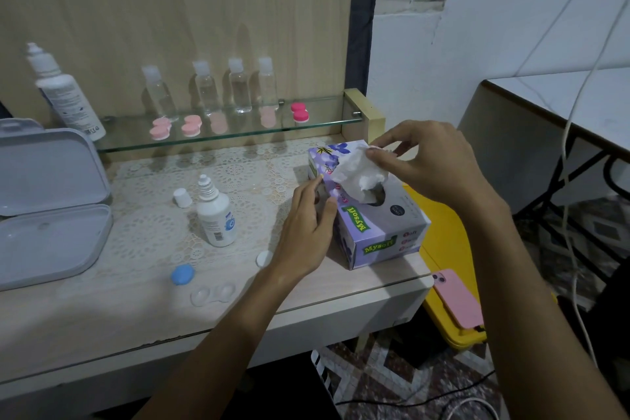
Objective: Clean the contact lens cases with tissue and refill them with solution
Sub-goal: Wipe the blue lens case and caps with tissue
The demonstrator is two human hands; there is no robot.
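While right grip (419, 160) pinches tissue (358, 169), left grip (306, 228) steadies box (381, 235) on lace-covered desk (153, 225).

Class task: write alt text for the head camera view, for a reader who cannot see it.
A person's right hand pinches a white tissue from a purple tissue box that the left hand steadies. On the table stand an uncapped solution bottle and an open clear lens case.

Solution bottle (214, 215) left of tissue box (381, 225).
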